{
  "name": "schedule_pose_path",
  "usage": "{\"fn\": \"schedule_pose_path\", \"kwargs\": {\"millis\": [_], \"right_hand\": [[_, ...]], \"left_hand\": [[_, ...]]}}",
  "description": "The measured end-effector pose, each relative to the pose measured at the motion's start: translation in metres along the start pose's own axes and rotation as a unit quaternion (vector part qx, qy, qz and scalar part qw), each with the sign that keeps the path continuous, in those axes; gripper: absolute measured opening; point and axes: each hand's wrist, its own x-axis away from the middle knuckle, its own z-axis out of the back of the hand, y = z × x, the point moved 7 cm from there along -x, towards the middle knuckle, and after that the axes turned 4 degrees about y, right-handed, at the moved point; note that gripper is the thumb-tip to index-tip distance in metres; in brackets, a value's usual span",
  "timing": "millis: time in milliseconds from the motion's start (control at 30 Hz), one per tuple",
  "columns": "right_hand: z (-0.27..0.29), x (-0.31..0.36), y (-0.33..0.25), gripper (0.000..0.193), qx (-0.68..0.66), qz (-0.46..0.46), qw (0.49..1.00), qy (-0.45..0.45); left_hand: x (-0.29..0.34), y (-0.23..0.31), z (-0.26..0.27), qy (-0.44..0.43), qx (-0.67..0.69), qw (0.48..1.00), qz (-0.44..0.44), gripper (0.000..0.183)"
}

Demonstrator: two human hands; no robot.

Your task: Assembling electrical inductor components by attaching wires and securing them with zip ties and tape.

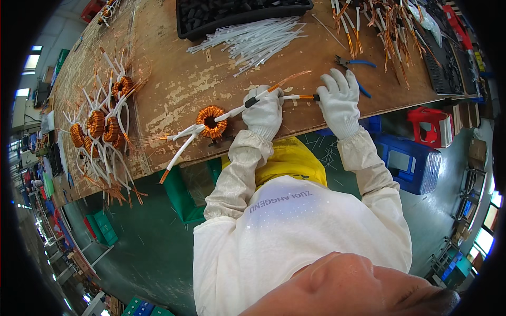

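Observation:
A copper-wound ring coil [212, 121] lies near the table's front edge, its white-sleeved leads running out to both sides. My left hand [263, 113], in a white glove, is closed around the leads to the right of the coil. One of those leads carries a black sleeve [250, 102] and ends in bare copper strands [291, 78]. Another white lead [291, 97] passes out of the left hand toward my right hand [340, 100], also gloved. There the thumb side touches a small black sleeve [316, 97] at the lead's copper end; the other fingers are loosely bent.
Blue-handled cutters [361, 63] lie just beyond my right hand. Farther back are white cable ties [253, 39] and a black tray [184, 26] of small black pieces. Several finished-looking coils [96, 124] are piled at left, stripped leads [387, 31] at far right. Stools [408, 163] stand below.

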Motion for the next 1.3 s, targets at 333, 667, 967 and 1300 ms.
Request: {"fn": "schedule_pose_path", "kwargs": {"millis": [333, 667, 967, 1300], "right_hand": [[-0.010, -0.021, -0.040, 0.017, 0.011, 0.078, 0.994, 0.081], [0.008, -0.020, -0.028, 0.041, -0.080, 0.008, 0.993, 0.089], [-0.024, -0.021, -0.033, 0.027, -0.086, 0.098, 0.991, 0.014], [-0.001, -0.031, -0.043, 0.033, -0.137, 0.068, 0.985, 0.080]], "left_hand": [[0.001, 0.000, 0.001, 0.026, 0.007, 1.000, -0.015, 0.009], [0.000, -0.005, -0.005, 0.022, 0.006, 1.000, -0.009, 0.011], [0.003, -0.004, -0.001, 0.035, 0.006, 0.999, -0.019, 0.009], [0.006, -0.008, -0.009, 0.028, 0.004, 1.000, 0.004, 0.014]]}}
